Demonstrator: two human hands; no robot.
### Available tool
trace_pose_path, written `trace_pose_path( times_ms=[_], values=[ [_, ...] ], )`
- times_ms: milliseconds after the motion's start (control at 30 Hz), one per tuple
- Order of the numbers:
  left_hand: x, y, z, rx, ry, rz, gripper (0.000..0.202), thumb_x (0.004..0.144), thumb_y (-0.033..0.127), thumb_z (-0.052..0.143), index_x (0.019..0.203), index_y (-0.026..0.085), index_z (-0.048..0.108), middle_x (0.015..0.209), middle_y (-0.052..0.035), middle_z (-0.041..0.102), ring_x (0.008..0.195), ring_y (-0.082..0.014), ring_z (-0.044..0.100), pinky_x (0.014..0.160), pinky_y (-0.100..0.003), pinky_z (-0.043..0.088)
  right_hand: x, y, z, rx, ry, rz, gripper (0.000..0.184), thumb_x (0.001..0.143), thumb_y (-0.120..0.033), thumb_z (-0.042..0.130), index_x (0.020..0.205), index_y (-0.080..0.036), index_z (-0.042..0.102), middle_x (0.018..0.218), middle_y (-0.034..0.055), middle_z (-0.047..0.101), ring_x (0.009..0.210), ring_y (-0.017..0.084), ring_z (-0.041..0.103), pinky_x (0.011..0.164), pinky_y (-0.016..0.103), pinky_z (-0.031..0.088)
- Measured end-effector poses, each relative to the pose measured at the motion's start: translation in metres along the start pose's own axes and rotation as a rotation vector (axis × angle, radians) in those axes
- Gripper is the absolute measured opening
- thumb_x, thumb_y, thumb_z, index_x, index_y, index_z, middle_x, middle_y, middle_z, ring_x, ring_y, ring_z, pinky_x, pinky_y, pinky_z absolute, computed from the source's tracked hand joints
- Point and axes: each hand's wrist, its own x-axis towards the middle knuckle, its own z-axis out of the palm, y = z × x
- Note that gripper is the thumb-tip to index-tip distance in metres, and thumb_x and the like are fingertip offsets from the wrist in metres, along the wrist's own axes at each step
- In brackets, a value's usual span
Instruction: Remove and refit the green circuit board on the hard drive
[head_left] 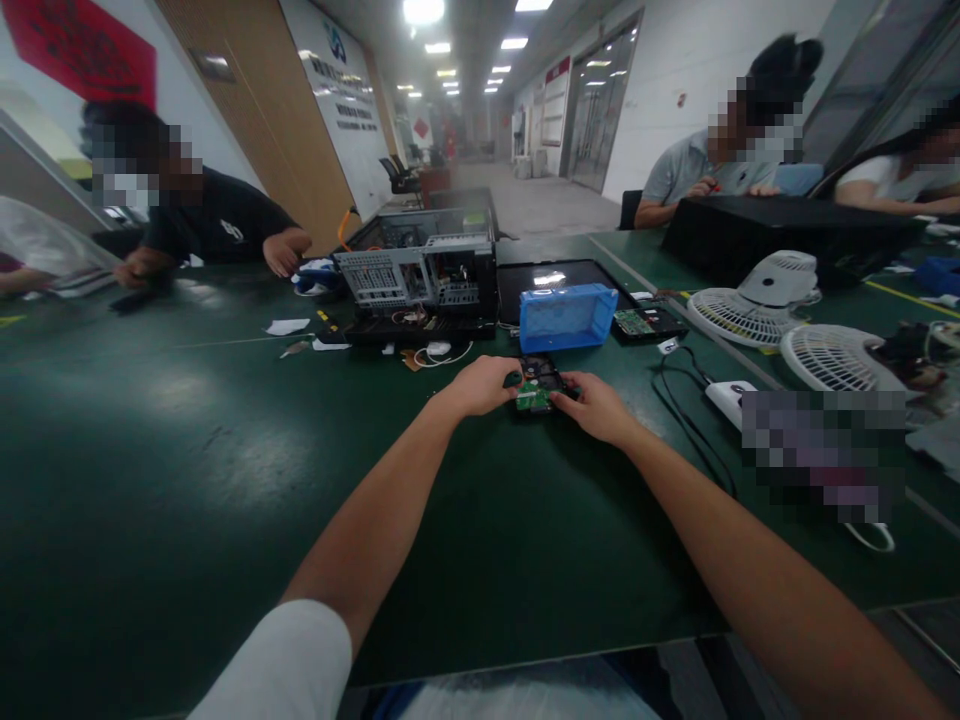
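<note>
A black hard drive with a green circuit board facing up is on or just above the green table, straight in front of me. My left hand grips its left edge with bent fingers. A small dark shape shows by those fingertips, too small to name. At the opposite edge, my right hand pinches the drive between thumb and fingers. Just behind the drive stands a blue plastic bin, tipped on its side.
An opened computer case stands beyond my left hand. Behind the bin lies a flat black screen, with another circuit-board device to its right. White fan parts and a power strip are rightward. Several people sit around.
</note>
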Motion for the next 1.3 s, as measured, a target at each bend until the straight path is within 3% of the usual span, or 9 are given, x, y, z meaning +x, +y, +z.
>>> trace_pose_path(
  times_ms=[167, 433, 567, 733, 867, 967, 1067, 1167, 1300],
  values=[
    [-0.001, 0.001, -0.005, -0.046, 0.124, -0.071, 0.036, 0.088, 0.042, 0.065, 0.115, 0.017, 0.066, 0.116, -0.0116, 0.065, 0.107, -0.0266, 0.060, 0.091, -0.035, 0.048, 0.000, 0.001, 0.001, 0.076, -0.001, 0.039, 0.047, 0.092, -0.047, 0.065, 0.130, -0.019, 0.065, 0.115, 0.0114, 0.070, 0.079, 0.019, 0.066, 0.071, 0.030, 0.051],
    [-0.001, -0.008, -0.014, -0.032, 0.183, -0.116, 0.038, 0.093, 0.049, 0.058, 0.110, 0.017, 0.070, 0.108, -0.0114, 0.068, 0.101, -0.0259, 0.062, 0.088, -0.035, 0.046, -0.001, 0.003, 0.005, 0.284, -0.035, 0.196, 0.043, 0.094, -0.040, 0.064, 0.132, -0.019, 0.062, 0.106, 0.0104, 0.074, 0.057, 0.012, 0.064, 0.048, 0.023, 0.049],
    [0.001, -0.012, -0.009, -0.133, 0.093, -0.335, 0.045, 0.094, 0.055, 0.051, 0.103, 0.015, 0.069, 0.110, -0.0146, 0.071, 0.099, -0.0285, 0.065, 0.080, -0.034, 0.047, -0.003, -0.005, 0.006, 0.317, -0.070, 0.206, 0.044, 0.095, -0.041, 0.062, 0.133, -0.018, 0.059, 0.085, 0.0055, 0.073, 0.050, 0.012, 0.062, 0.042, 0.022, 0.047],
    [0.002, -0.014, 0.001, -0.396, 0.016, -0.388, 0.049, 0.089, 0.062, 0.055, 0.101, 0.017, 0.071, 0.113, -0.0121, 0.072, 0.101, -0.0286, 0.066, 0.078, -0.034, 0.047, -0.004, -0.010, 0.009, 0.393, -0.097, 0.161, 0.043, 0.099, -0.035, 0.052, 0.139, -0.019, 0.051, 0.083, 0.0027, 0.070, 0.050, 0.011, 0.062, 0.041, 0.020, 0.047],
    [0.004, -0.017, 0.010, -0.692, -0.035, -0.404, 0.043, 0.086, 0.056, 0.062, 0.099, 0.017, 0.072, 0.115, -0.0095, 0.073, 0.103, -0.0241, 0.066, 0.084, -0.031, 0.048, 0.001, 0.004, 0.012, 0.362, -0.003, 0.175, 0.044, 0.098, -0.030, 0.051, 0.141, -0.020, 0.048, 0.093, 0.0044, 0.071, 0.050, 0.009, 0.060, 0.046, 0.021, 0.050],
    [0.006, -0.017, 0.014, -0.855, -0.018, -0.396, 0.037, 0.087, 0.050, 0.063, 0.095, 0.015, 0.072, 0.114, -0.0100, 0.073, 0.105, -0.0218, 0.064, 0.090, -0.032, 0.047, 0.005, 0.014, 0.016, 0.464, 0.049, 0.176, 0.048, 0.097, -0.026, 0.050, 0.144, -0.020, 0.042, 0.125, 0.0118, 0.064, 0.061, 0.009, 0.067, 0.055, 0.024, 0.057],
    [0.004, -0.014, 0.014, -0.891, -0.023, -0.373, 0.036, 0.087, 0.048, 0.063, 0.093, 0.015, 0.072, 0.113, -0.0097, 0.072, 0.106, -0.0209, 0.063, 0.092, -0.033, 0.046, 0.008, 0.017, 0.018, 0.514, 0.041, 0.178, 0.053, 0.095, -0.026, 0.052, 0.146, -0.021, 0.039, 0.137, 0.0146, 0.056, 0.067, 0.011, 0.069, 0.064, 0.029, 0.061],
    [0.002, -0.011, 0.010, -0.858, -0.082, -0.330, 0.036, 0.088, 0.049, 0.063, 0.097, 0.016, 0.072, 0.114, -0.0075, 0.072, 0.105, -0.0199, 0.064, 0.090, -0.031, 0.047, 0.007, 0.014, 0.014, 0.356, 0.096, 0.173, 0.056, 0.095, -0.037, 0.056, 0.146, -0.019, 0.042, 0.141, 0.0184, 0.052, 0.072, 0.015, 0.069, 0.073, 0.036, 0.062],
    [0.000, -0.013, 0.004, -0.786, -0.164, -0.286, 0.038, 0.084, 0.054, 0.067, 0.100, 0.020, 0.074, 0.112, -0.0055, 0.072, 0.101, -0.0203, 0.063, 0.084, -0.030, 0.047, 0.004, 0.012, 0.004, 0.126, 0.190, 0.040, 0.076, 0.090, -0.055, 0.062, 0.150, -0.013, 0.042, 0.151, 0.0230, 0.040, 0.116, 0.029, 0.063, 0.105, 0.046, 0.050]
  ],
)
